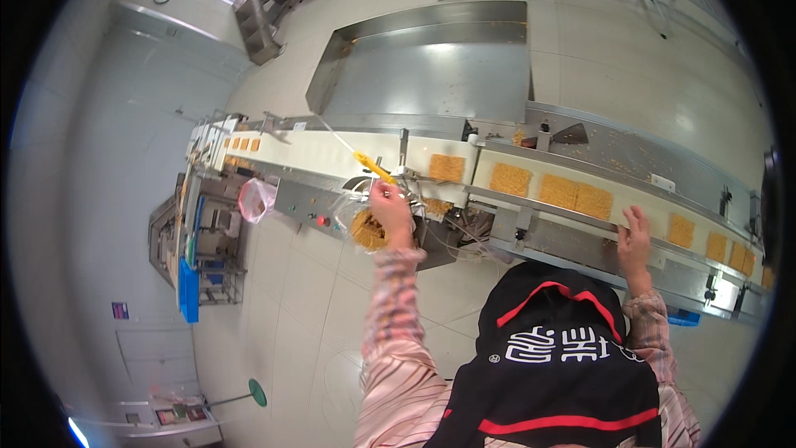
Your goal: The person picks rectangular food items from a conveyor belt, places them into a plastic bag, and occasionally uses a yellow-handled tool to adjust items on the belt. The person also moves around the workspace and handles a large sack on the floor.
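Note:
My left hand [392, 210] grips the end of a yellow-handled tool [373, 167] with a long thin pale shaft. The shaft slants away over the cream conveyor belt [320, 148]. Beneath that hand hangs a clear plastic bag [368, 230] with broken yellow noodle pieces inside. My right hand [634, 242] holds nothing; its fingers reach over the near rail at the belt's edge, between noodle cakes. Just left of it lie two touching square dried noodle cakes [575, 195]. A single cake [681, 230] sits to its right, and another [446, 168] is near the tool.
A metal guide rail [559, 206] edges the belt. Beyond stands a large stainless steel tray [429, 74]. A control panel with a red button [323, 221] is left of the bag, near a pink bag [257, 200]. Crumbs litter the far metal ledge [612, 143].

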Action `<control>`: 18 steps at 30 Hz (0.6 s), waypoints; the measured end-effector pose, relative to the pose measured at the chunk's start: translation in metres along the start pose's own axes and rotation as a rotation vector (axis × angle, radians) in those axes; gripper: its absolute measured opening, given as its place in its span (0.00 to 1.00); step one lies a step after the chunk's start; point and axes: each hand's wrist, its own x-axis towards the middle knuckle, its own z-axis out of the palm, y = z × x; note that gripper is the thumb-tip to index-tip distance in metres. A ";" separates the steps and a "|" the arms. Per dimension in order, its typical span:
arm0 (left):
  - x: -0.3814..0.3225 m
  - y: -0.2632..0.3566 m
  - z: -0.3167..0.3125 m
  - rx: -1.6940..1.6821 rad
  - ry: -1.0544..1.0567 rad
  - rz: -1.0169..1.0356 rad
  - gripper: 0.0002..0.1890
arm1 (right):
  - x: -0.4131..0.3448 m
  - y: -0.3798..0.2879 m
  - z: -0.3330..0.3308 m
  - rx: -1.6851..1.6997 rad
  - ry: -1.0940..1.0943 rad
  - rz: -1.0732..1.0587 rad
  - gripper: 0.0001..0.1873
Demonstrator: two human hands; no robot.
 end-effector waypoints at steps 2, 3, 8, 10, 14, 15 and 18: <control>0.064 0.000 0.000 0.245 0.121 -0.040 0.22 | -0.008 -0.010 0.004 -0.039 0.036 -0.121 0.19; 0.080 0.000 0.006 0.322 0.064 -0.047 0.22 | -0.010 -0.015 0.005 -0.037 0.038 -0.111 0.19; 0.122 0.000 0.012 0.623 -0.035 -0.201 0.20 | -0.022 -0.032 0.011 -0.016 0.013 -0.119 0.20; 0.123 0.003 0.011 0.634 -0.058 -0.224 0.19 | -0.027 -0.037 0.012 0.017 0.013 -0.107 0.20; 0.125 0.021 -0.006 0.525 -0.013 -0.263 0.20 | -0.030 -0.051 0.013 0.054 -0.031 -0.125 0.19; 0.123 0.029 -0.014 0.431 0.052 -0.217 0.20 | -0.028 -0.060 0.015 0.058 -0.034 -0.147 0.19; 0.101 0.061 -0.043 0.156 0.152 -0.163 0.21 | -0.017 -0.104 0.019 0.161 -0.124 -0.192 0.20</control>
